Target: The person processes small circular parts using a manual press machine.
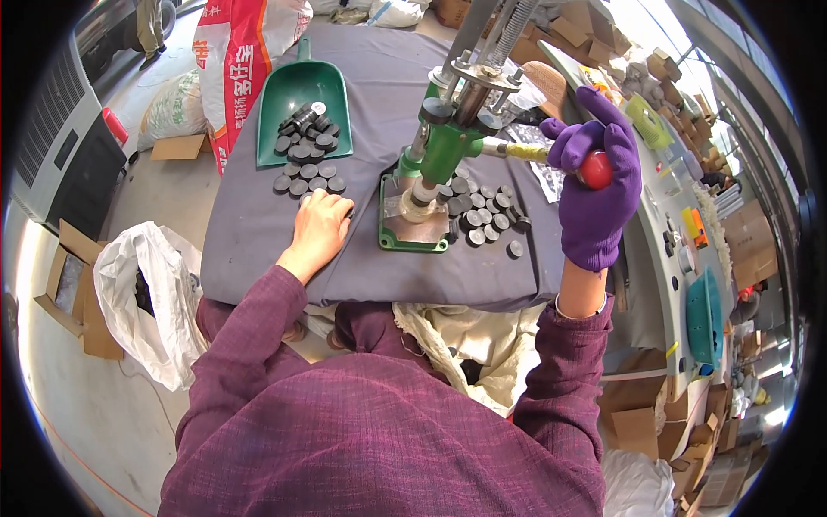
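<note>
The red knob of a green hand press is gripped by the gloved right hand while the bare left hand, fingers curled over a black disc beside the base, risks being pinched if the lever is pulled early.

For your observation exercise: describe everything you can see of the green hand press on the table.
The green metal hand press stands upright on a flat green base plate on the grey cloth-covered table. A silvery column rises from it. Its side lever ends in a red ball knob, gripped by the purple-gloved right hand. Small black discs lie beside its base.
</note>
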A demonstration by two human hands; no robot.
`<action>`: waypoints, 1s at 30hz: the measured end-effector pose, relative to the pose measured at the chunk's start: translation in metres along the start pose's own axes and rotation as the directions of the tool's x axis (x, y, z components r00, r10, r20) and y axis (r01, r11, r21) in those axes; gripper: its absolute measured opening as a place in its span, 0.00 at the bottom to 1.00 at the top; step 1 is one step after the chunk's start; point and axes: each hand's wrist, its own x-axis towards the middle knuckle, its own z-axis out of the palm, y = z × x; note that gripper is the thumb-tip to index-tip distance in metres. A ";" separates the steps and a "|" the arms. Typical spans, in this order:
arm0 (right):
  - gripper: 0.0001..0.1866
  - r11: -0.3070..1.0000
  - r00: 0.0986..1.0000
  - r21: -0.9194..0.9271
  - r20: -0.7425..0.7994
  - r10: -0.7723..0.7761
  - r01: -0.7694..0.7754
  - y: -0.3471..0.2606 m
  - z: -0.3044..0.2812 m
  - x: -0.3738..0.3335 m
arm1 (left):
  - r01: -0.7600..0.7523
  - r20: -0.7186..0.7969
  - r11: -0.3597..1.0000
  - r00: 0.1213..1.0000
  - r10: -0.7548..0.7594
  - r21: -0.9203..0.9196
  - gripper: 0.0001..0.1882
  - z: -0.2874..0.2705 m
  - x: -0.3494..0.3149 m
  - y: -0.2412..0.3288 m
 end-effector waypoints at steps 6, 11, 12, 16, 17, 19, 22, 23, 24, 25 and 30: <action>0.29 0.998 0.999 0.056 0.029 -0.016 0.014 0.005 -0.002 0.000 | 0.164 -0.058 0.860 0.974 -0.219 -0.482 0.29 0.007 0.025 0.044; 0.29 0.998 0.998 0.041 0.039 -0.052 0.050 0.006 -0.003 0.000 | 0.210 -0.009 0.853 0.970 -0.244 -0.478 0.38 0.027 0.045 0.069; 0.29 0.998 0.998 0.038 0.037 -0.049 0.047 0.007 -0.002 -0.001 | 0.211 -0.005 0.851 0.970 -0.244 -0.480 0.38 0.030 0.047 0.070; 0.29 0.998 0.998 0.035 0.008 -0.057 0.057 0.008 -0.001 -0.002 | 0.255 -0.006 0.816 0.953 -0.301 -0.518 0.40 0.038 0.055 0.079; 0.29 0.998 0.998 0.037 0.002 -0.058 0.058 0.007 -0.001 -0.002 | 0.272 0.000 0.776 0.944 -0.331 -0.568 0.41 0.040 0.056 0.081; 0.29 0.998 0.999 0.043 -0.018 -0.047 0.048 0.008 0.000 -0.004 | 0.279 0.001 0.759 0.939 -0.344 -0.589 0.42 0.043 0.057 0.082; 0.30 0.998 0.997 0.033 -0.045 -0.057 0.058 0.010 -0.002 -0.012 | 0.303 0.028 0.715 0.929 -0.368 -0.630 0.43 0.047 0.060 0.081; 0.30 0.997 0.996 0.020 -0.053 -0.078 0.079 0.011 -0.003 -0.016 | 0.320 0.053 0.691 0.924 -0.378 -0.649 0.44 0.049 0.061 0.081; 0.30 0.997 0.996 0.022 -0.052 -0.072 0.073 0.013 -0.003 -0.021 | 0.325 0.057 0.689 0.922 -0.382 -0.647 0.44 0.050 0.061 0.080; 0.30 0.995 0.995 0.017 -0.024 -0.098 0.099 0.014 -0.002 -0.027 | 0.339 0.079 0.660 0.917 -0.390 -0.670 0.44 0.050 0.062 0.078; 0.25 0.983 0.984 0.046 0.012 -0.179 0.178 0.034 -0.002 -0.080 | 0.326 0.084 0.607 0.916 -0.392 -0.724 0.44 0.049 0.059 0.074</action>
